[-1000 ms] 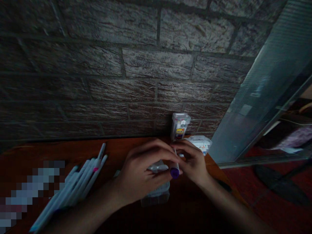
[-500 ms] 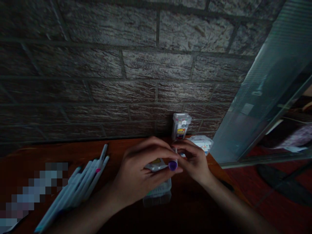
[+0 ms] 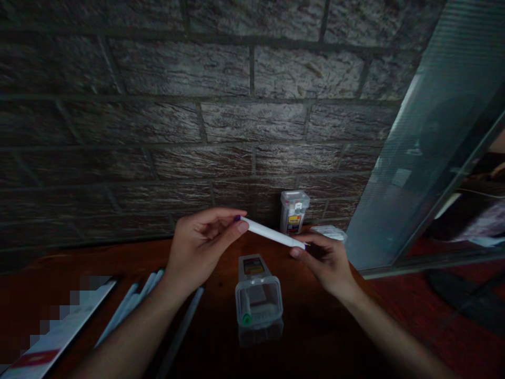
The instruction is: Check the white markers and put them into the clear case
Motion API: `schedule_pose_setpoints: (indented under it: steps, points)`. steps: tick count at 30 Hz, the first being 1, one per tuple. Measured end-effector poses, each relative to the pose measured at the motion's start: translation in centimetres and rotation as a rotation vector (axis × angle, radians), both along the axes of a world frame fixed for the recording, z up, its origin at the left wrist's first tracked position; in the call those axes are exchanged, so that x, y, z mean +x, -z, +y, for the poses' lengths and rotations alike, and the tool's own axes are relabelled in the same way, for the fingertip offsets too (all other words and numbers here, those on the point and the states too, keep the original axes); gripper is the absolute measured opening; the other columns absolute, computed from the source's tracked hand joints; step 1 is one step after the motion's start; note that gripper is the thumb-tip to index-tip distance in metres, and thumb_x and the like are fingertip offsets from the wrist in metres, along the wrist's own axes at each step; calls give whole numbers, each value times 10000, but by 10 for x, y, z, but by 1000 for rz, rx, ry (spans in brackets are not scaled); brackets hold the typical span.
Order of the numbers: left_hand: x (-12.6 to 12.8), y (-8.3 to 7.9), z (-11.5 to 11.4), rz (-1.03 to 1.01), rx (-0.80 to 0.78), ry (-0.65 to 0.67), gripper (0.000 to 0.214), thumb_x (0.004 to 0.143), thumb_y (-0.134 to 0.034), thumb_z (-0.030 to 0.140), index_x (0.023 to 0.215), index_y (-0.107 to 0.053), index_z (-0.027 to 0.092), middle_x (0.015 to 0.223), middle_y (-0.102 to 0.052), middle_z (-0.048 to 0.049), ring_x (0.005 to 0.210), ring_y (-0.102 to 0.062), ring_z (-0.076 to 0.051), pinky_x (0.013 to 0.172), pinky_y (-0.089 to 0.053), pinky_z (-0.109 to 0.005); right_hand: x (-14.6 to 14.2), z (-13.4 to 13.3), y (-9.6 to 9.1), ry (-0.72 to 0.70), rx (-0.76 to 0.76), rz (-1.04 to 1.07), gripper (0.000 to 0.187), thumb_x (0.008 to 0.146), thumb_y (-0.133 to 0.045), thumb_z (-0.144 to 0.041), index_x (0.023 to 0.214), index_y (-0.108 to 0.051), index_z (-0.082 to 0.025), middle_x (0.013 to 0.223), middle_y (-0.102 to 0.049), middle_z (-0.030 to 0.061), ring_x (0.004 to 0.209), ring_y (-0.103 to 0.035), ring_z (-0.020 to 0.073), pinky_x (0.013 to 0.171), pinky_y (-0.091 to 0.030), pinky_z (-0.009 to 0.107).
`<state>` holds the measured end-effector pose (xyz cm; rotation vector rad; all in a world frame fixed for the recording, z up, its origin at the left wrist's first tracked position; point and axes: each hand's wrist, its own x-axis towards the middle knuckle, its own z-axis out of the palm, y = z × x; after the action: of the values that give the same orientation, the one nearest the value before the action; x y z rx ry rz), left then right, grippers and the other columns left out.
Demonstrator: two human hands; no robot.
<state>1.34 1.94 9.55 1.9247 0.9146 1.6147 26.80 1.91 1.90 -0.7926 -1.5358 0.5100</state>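
Note:
A white marker [image 3: 272, 233] with a purple end is held up crosswise between my two hands. Thumb and fingers of my left hand [image 3: 199, 245] pinch its purple end. The thumb and index finger of my right hand [image 3: 325, 260] close on its other end, where a thin tip pokes out. Below the marker, a clear plastic case [image 3: 259, 300] lies on the table with its open mouth facing me. Inside that case is a green-ended marker [image 3: 246, 318]. Several white markers [image 3: 128, 302] lie left of my left forearm, which partly hides them.
An upright clear case [image 3: 294, 213] with markers inside stands against the stone-block wall [image 3: 221, 121]. Behind my right hand is a clear plastic lid or box [image 3: 330, 231], partly hidden. A framed glass panel [image 3: 410, 158] rises at the right. A flat white object [image 3: 71, 331] lies far left.
The marker has swung from nearly end-on to crosswise. My left hand has moved left, away from the right hand, uncovering the open case. The camera view has shifted slightly.

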Motion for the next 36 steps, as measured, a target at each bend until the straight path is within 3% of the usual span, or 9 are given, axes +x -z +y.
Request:
schedule_pose_setpoints:
  steps: [7, 11, 15, 19, 23, 27, 36]
  points:
    - [-4, 2, 5, 95, -69, 43, 178, 843, -809, 292, 974, -791, 174, 783, -804, -28, 663, -736, -144, 591, -551, -206, 9, 5, -14, -142, -182, 278, 195, 800, -873, -366, 828, -761, -209, 588, -694, -19, 468, -609, 117, 461, -516, 219]
    - [-6, 3, 3, 284, -74, 52, 191, 860, -780, 257, 1042, -791, 201, 855, -822, -25, 748, -769, -173, 644, -579, -240, 6, 12, -36, -173, -180, 352, 245, 798, -873, -387, 773, -729, -191, 587, -690, -6, 446, -579, 114, 424, -490, 221]
    - [-9, 4, 5, 447, -54, 67, 260, 886, -741, 218, 1144, -767, 220, 919, -829, -24, 785, -780, -188, 666, -592, -269, -12, 18, -69, -158, -97, 226, 233, 799, -873, -375, 765, -741, -186, 629, -720, 15, 481, -611, 119, 454, -520, 227]
    - [-9, 2, 4, 504, 90, -25, 193, 938, -693, 227, 1116, -769, 225, 895, -817, -17, 721, -755, -174, 648, -579, -265, -41, 13, -91, -154, 62, 38, 160, 807, -868, -305, 855, -760, -196, 667, -733, 5, 534, -653, 137, 494, -542, 241]
    - [-10, -1, 1, 459, 245, -39, 134, 950, -684, 190, 1060, -754, 220, 976, -815, -19, 847, -769, -185, 771, -606, -289, -61, -1, -98, -70, 264, -228, 107, 862, -833, -241, 955, -781, -225, 800, -760, 17, 670, -694, 151, 602, -566, 257]
    - [-9, 0, 2, 425, 347, -42, 149, 918, -681, 103, 1009, -755, 195, 970, -815, -42, 865, -778, -205, 774, -631, -310, -64, -11, -99, -123, 433, -345, 210, 870, -821, -183, 1070, -771, -220, 910, -772, 43, 761, -721, 167, 646, -587, 267]
    - [-5, 1, -1, 407, 444, -38, 245, 965, -612, 111, 1148, -750, 198, 1087, -808, -77, 979, -784, -205, 867, -650, -305, -53, -17, -106, -213, 475, -405, 401, 867, -820, -160, 1243, -742, -279, 1048, -777, 50, 917, -752, 199, 744, -633, 285]
